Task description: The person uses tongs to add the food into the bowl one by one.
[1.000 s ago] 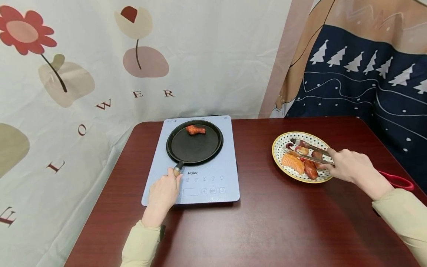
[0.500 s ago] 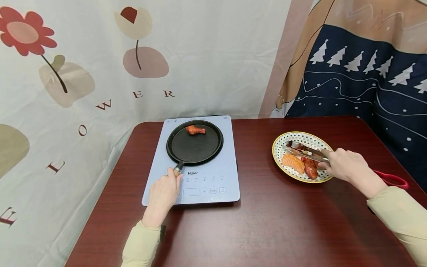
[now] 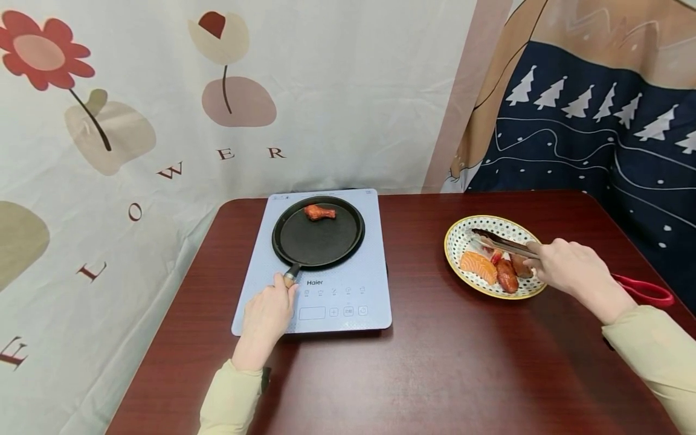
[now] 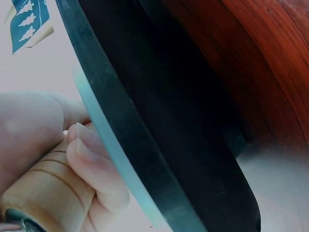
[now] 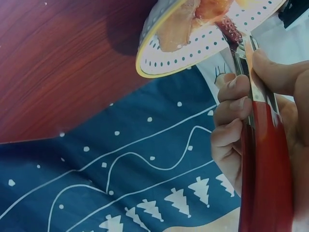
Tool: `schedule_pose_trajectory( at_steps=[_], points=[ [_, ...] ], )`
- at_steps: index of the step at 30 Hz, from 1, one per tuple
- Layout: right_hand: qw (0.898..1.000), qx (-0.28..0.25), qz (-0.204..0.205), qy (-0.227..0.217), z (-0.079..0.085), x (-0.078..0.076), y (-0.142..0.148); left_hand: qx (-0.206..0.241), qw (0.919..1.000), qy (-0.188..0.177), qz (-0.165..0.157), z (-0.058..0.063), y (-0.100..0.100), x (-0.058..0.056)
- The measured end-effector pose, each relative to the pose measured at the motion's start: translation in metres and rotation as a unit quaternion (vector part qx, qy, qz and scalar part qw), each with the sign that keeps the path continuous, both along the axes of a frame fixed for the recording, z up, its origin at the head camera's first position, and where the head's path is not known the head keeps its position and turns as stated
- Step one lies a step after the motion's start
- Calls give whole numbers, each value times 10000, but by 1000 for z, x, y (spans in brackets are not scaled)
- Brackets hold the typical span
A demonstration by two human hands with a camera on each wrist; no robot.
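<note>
Pan (image 3: 318, 244) on hob (image 3: 348, 297), left along table (image 3: 424, 356) back edge; drumstick (image 3: 319, 212) near pan's back rim; plate (image 3: 453, 248) toward back right corner, salmon (image 3: 478, 266) on it, tongs (image 3: 507, 244) behind salmon.

Reads "Haier" (image 3: 315, 283) in dark print on the pale blue cooktop (image 3: 247, 311) — with small icons (image 3: 334, 292) below, too tiny to decipher, then a plus sign (image 3: 334, 312) and a power sign (image 3: 363, 310) on two front keys. Spells L (image 3: 91, 271), O (image 3: 134, 211), W (image 3: 170, 170), E (image 3: 225, 154), R (image 3: 276, 153) in brownish-red capitals across the white cloth (image 3: 353, 90) — after a tilted letter (image 3: 12, 353) at far left, either F or E.
</note>
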State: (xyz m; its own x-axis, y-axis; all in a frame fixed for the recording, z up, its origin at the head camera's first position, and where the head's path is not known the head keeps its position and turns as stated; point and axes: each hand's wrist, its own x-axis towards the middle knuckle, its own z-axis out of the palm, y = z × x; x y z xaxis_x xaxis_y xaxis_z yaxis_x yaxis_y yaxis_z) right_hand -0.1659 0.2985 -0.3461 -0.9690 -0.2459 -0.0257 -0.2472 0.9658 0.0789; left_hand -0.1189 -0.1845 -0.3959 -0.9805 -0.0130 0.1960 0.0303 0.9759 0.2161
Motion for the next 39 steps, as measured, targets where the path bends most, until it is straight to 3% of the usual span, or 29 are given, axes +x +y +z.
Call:
schedule_pose_trajectory(
  at_steps=[7,25,39],
  points=[
    [9996,-110,66,264,5,0,3,6,10000,-17,8,0,0,0],
    [9988,-179,122,444,14,0,-2,46,10000,-76,31,1,0,0],
    [9984,-224,242,470,27,-10,-34,76,9998,-171,57,0,0,-1]
  ],
)
